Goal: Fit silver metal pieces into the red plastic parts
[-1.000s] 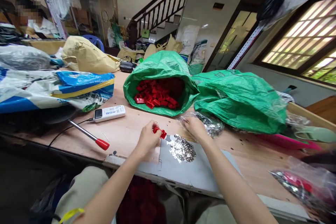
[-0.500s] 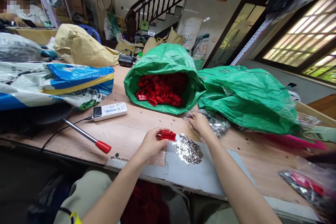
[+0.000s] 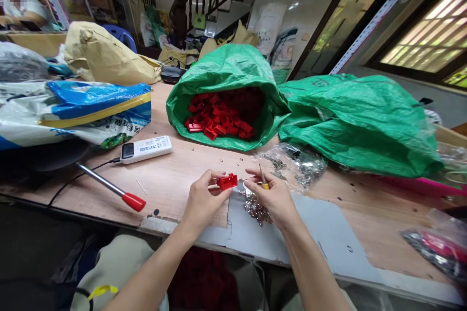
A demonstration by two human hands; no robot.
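Note:
My left hand (image 3: 204, 199) pinches a small red plastic housing (image 3: 228, 181), its open side turned toward my right hand. My right hand (image 3: 272, 197) is closed around a slim metal tool with a yellow handle (image 3: 265, 185), the thin shaft pointing up and away. Its fingertips are close to the housing's right end; whether they also pinch a small metal piece I cannot tell. Below and between the hands lies a pile of small shiny metal pieces (image 3: 256, 210) on a grey sheet (image 3: 321, 223), partly hidden by my right hand.
A green sack (image 3: 226, 65) full of red parts (image 3: 219, 119) lies open ahead, beside another green sack (image 3: 357, 126). A clear bag of metal pieces (image 3: 301, 165) is at right. Leftward are a white device (image 3: 146, 149) and a red-handled lever (image 3: 133, 201). Another person (image 3: 25, 9) sits far left.
My right hand has come back from the clear bag to beside the red housing, still with the tool. The left hand keeps the housing, now turned slightly. The view has shifted.

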